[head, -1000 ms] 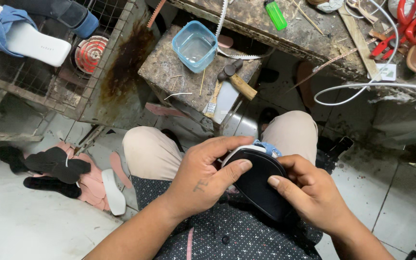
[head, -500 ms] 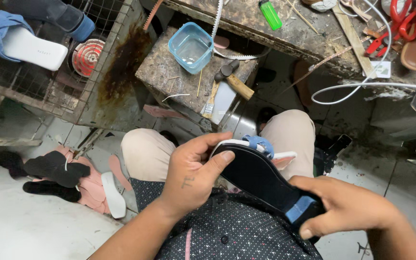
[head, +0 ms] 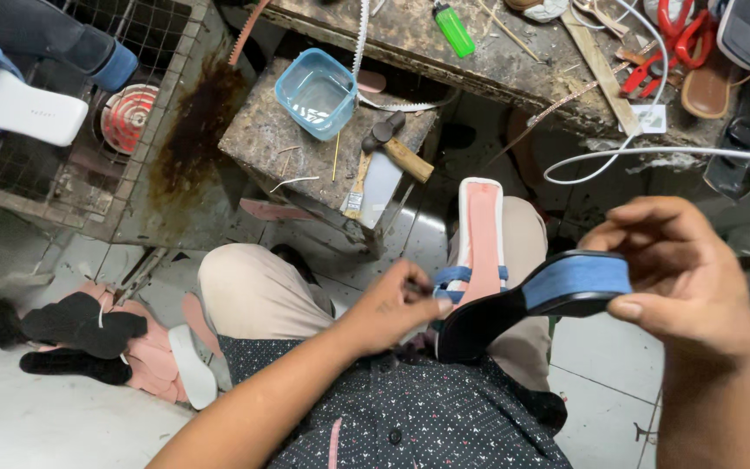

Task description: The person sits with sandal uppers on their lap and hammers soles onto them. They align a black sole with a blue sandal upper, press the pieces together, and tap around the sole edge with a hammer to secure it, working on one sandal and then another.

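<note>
Held over the lap: a black sole [head: 488, 317] with a blue fabric band wrapped at its raised end, flat, flexible-looking, matte. Right hand [head: 683, 278] curled over that blue end from above, thumb pressed under the edge, fingers bent and closed on it, wrist tilted inward. Left hand [head: 392, 304] reaching in from the lower left, forearm stretched across the dark dotted shirt, fingers pinched narrow on a blue strap [head: 462, 278] at the sole's near end. Behind the strap, resting along the right thigh: a second sandal [head: 482, 230], white-rimmed with a pink, smooth insole, pointing away. Ahead, a small rough stone-topped counter [head: 279, 139], stained and gritty, bearing a clear blue square plastic tub [head: 316, 91] and a hammer [head: 397, 148] with wooden handle. Beyond, a long grimy bench with a green lighter [head: 454, 29] and red-handled scissors [head: 674, 43]. On the floor at left, flat cut-out soles [head: 88, 334], black and pink, piled loosely. Rusted wire cage [head: 158, 95] at upper left.
</note>
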